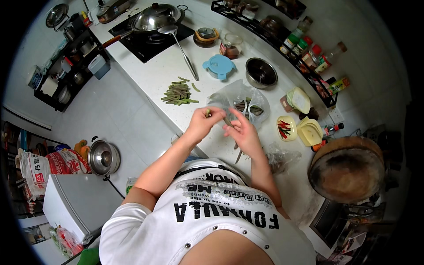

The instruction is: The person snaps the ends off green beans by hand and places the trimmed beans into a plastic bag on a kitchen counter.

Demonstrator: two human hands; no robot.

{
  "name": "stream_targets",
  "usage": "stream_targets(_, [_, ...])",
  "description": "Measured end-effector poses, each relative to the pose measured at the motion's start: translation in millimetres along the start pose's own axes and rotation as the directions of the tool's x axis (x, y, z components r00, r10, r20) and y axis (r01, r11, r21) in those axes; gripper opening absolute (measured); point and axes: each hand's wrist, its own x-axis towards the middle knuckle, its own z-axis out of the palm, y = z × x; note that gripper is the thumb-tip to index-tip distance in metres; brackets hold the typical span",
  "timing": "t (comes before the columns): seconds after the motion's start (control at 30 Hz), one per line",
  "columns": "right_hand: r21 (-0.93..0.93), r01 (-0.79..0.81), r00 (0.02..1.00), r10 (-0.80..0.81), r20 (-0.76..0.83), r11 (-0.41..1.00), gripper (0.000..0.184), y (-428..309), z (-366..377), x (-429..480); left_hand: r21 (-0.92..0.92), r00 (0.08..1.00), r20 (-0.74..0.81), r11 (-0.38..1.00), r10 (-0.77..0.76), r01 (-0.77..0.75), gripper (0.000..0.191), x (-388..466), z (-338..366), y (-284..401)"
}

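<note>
My left hand (206,123) is closed on a short piece of green bean, its fingertips close to my right hand. Between the thumb and fingers of my right hand (244,132) is a longer bean pod (228,122). Beyond my hands lies a clear plastic bag (261,99) with dark purplish-green pods (241,106) inside. A pile of snapped bean pieces (179,92) rests on the white countertop (155,74), up and left of my left hand. Thin strips and a knife-like thin item (238,156), hard to make out, lie below my right hand.
Behind the pile are a metal ladle (185,56), a blue-lidded container (219,66) and a steel bowl (261,73). A lidded wok (157,18) sits on the black hob. To the right are a dish of chillies (287,128), a crumpled plastic bag (281,157) and a large round wooden board (346,169).
</note>
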Motion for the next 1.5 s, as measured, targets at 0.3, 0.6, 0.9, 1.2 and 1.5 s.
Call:
stream_targets(0.3, [-0.633,0.17,0.962,-0.267,-0.059,0.755,0.02,-9,-15,-2,0.786,0.803,0.271,0.36,0.53,-0.502,0.02,5,-10,18])
stream_targets(0.6, [-0.719,0.182,0.953,-0.301,-0.04,0.671,0.015,-14,-13,-1,0.881,0.793,0.448,-0.053,0.412,-0.47,0.017,-3,10,22])
stream_targets(0.9, [-0.78,0.469,0.881,-0.284,0.379,0.413,0.009,1,-30,10,0.744,0.73,0.664,-0.24,0.162,-0.623,0.008,4,0,11])
stream_targets(1.2, [-0.535,0.295,0.955,-0.253,0.151,0.792,0.014,2,-38,12,0.603,0.892,0.424,0.784,-0.16,-0.146,0.018,6,-5,14])
stream_targets(1.5, [-0.231,-0.033,0.969,0.088,0.232,0.973,0.011,-7,-40,10,0.327,0.753,0.551,0.923,-0.36,0.202,0.02,-1,-22,10])
